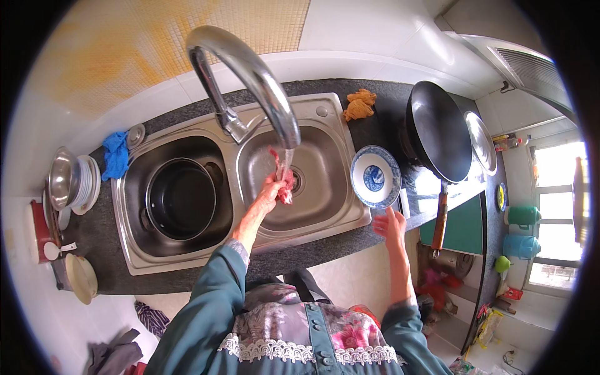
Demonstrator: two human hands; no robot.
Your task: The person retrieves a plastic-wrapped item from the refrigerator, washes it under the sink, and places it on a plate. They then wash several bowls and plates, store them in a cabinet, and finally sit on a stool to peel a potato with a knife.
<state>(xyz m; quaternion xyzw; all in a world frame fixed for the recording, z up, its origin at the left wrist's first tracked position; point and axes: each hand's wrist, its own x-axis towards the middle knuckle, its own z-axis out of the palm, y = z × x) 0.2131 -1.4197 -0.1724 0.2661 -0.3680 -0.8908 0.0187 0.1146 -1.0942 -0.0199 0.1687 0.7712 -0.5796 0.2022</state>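
My left hand (270, 191) grips a piece of raw red meat (285, 188) over the right basin (323, 187) of the steel sink. Water (287, 161) runs from the curved chrome faucet (262, 70) onto the meat. My right hand (391, 225) is by the near rim of a blue-and-white bowl (375, 176), fingers apart. One fingertip meets or nearly meets that rim; contact is hard to tell. The bowl stands on the counter right of the sink, with nothing in it.
A black pot (181, 199) sits in the left basin. To the right, a wok (439, 133) rests on the stove, its wooden handle (439, 220) jutting toward me. An orange cloth (360, 104) and a blue cloth (115, 154) lie beside the sink. Stacked plates (86, 185) stand far left.
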